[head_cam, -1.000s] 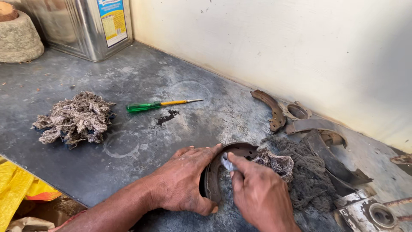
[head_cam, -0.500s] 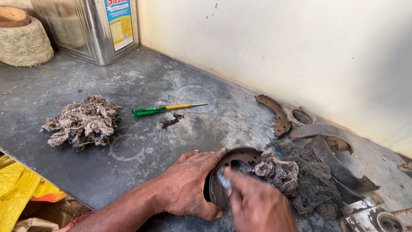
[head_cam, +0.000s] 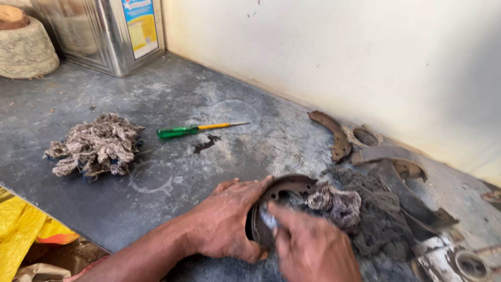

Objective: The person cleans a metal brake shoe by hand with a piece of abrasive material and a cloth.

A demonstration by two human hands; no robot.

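**Two hands on a curved brake shoe at the bench's near edge**

While the left hand [head_cam: 229, 219] curls around the outer arc of a rusty curved brake shoe [head_cam: 284, 188], fingers and thumb clamped on its rim, the shoe stands on edge on the dark grey bench top [head_cam: 172, 99], close to the near edge. Beside it, the right hand [head_cam: 313, 248] presses its fingertips [head_cam: 271, 211] against the shoe's inner face, pinching a small pale scrap of cloth [head_cam: 269, 222] there (the hand is blurred, so the exact hold on the scrap is hard to read). Just right of the shoe, touching it, lies a dirty grey wad of cotton waste [head_cam: 336, 201], and beyond that a heap of dark grime and worn metal parts [head_cam: 396, 209].

Farther back, near the cream wall [head_cam: 339, 52], a second brake shoe [head_cam: 331, 130] lies flat beside a small ring-shaped part [head_cam: 365, 137]. A green-handled screwdriver [head_cam: 195, 129] rests mid-bench, well apart from the hands, with a clean bundle of cotton waste [head_cam: 96, 145] to its left. A square metal tin [head_cam: 104, 31] stands in the far corner, and yellow fabric [head_cam: 23, 227] hangs below the bench edge.
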